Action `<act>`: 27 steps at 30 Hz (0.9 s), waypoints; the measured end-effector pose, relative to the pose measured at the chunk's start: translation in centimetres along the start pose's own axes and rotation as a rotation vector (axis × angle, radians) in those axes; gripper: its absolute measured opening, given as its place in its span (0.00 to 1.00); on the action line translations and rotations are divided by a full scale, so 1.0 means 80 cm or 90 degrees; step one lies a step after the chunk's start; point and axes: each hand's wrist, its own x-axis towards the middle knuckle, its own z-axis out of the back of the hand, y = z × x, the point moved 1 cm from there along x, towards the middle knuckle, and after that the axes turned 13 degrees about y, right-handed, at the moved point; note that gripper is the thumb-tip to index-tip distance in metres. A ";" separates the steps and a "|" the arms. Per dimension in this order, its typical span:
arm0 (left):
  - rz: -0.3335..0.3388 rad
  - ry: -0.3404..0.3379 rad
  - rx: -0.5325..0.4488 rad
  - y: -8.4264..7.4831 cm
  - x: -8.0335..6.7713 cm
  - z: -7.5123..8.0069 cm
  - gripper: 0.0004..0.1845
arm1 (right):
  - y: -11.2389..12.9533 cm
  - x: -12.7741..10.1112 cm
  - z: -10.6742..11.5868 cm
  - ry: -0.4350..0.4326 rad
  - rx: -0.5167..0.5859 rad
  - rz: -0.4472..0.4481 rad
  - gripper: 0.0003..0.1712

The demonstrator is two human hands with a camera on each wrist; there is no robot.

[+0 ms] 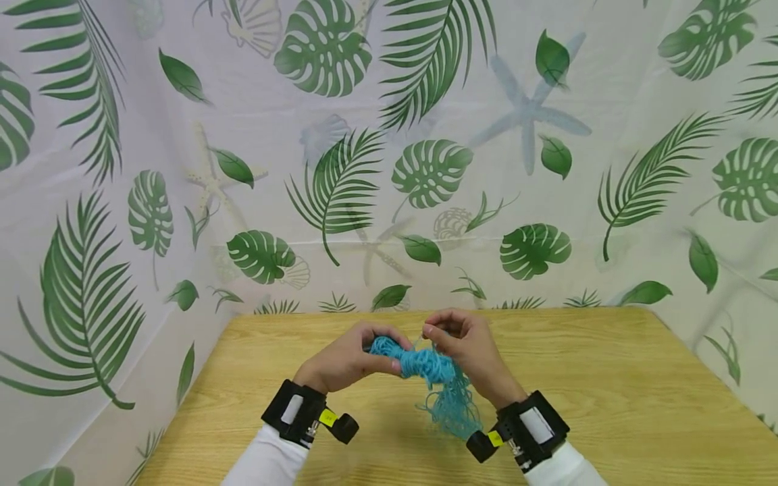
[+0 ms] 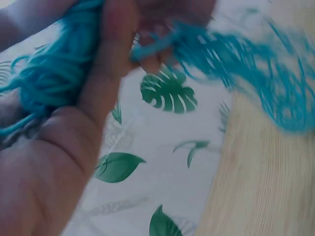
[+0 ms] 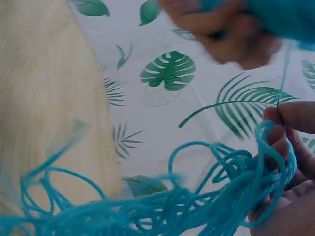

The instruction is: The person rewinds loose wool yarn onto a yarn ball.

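The left hand (image 1: 346,358) gripped a wound bundle of turquoise yarn (image 1: 419,363), fingers curled round it. The right hand (image 1: 464,347) pinched a strand of the same yarn, with loose tangled loops (image 1: 452,405) hanging below, above the wooden surface (image 1: 608,391), near its far edge. A leaf-printed cloth backdrop (image 1: 425,169) stood behind, touching that far edge.

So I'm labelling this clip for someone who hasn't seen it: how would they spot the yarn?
Start at the wooden table in front of the leaf-print backdrop. Above its middle, the left hand and right hand hold the teal yarn, a tight bundle with loose loops trailing down. It is the only bright blue thing there.
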 end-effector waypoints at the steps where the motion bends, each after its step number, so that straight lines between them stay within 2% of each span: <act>1: -0.034 -0.027 -0.039 -0.002 0.001 0.001 0.11 | -0.004 0.000 -0.002 0.009 0.002 -0.005 0.11; 4: -0.108 -0.159 -0.107 -0.004 0.005 0.003 0.11 | -0.012 -0.001 -0.011 0.030 0.006 -0.034 0.11; 7: -0.120 -0.310 -0.083 -0.002 0.010 0.007 0.11 | -0.015 -0.004 -0.022 0.042 0.005 -0.045 0.11; 8: -0.110 -0.354 -0.050 0.000 0.011 0.008 0.11 | -0.015 -0.005 -0.026 0.043 -0.001 -0.046 0.11; 10: -0.079 -0.424 0.063 0.005 0.012 0.011 0.12 | -0.012 -0.008 -0.031 0.043 -0.013 -0.047 0.11; 12: -0.035 -0.469 0.216 0.011 0.011 0.014 0.12 | -0.007 -0.009 -0.033 0.039 -0.033 -0.048 0.10; 14: 0.021 -0.487 0.357 0.016 0.008 0.016 0.10 | 0.001 -0.010 -0.033 0.033 -0.049 -0.040 0.10; 15: 0.048 -0.483 0.414 0.019 0.006 0.017 0.09 | 0.005 -0.010 -0.031 0.029 -0.053 -0.034 0.10; 17: 0.108 -0.450 0.479 0.024 0.003 0.018 0.09 | 0.013 -0.008 -0.026 0.019 -0.053 -0.017 0.11; 19: 0.171 -0.383 0.465 0.027 -0.001 0.019 0.09 | 0.019 -0.006 -0.018 0.010 -0.037 0.009 0.12; 21: 0.227 -0.300 0.409 0.028 -0.006 0.018 0.09 | 0.023 -0.003 -0.009 0.000 -0.020 0.035 0.12; 23: 0.258 -0.204 0.320 0.026 -0.010 0.017 0.09 | 0.023 0.000 0.000 -0.009 -0.012 0.062 0.12; 25: 0.249 -0.108 0.227 0.022 -0.014 0.014 0.10 | 0.020 0.004 0.007 -0.019 -0.012 0.080 0.12; 27: 0.202 -0.032 0.146 0.019 -0.019 0.012 0.10 | 0.012 0.007 0.011 -0.026 -0.020 0.079 0.12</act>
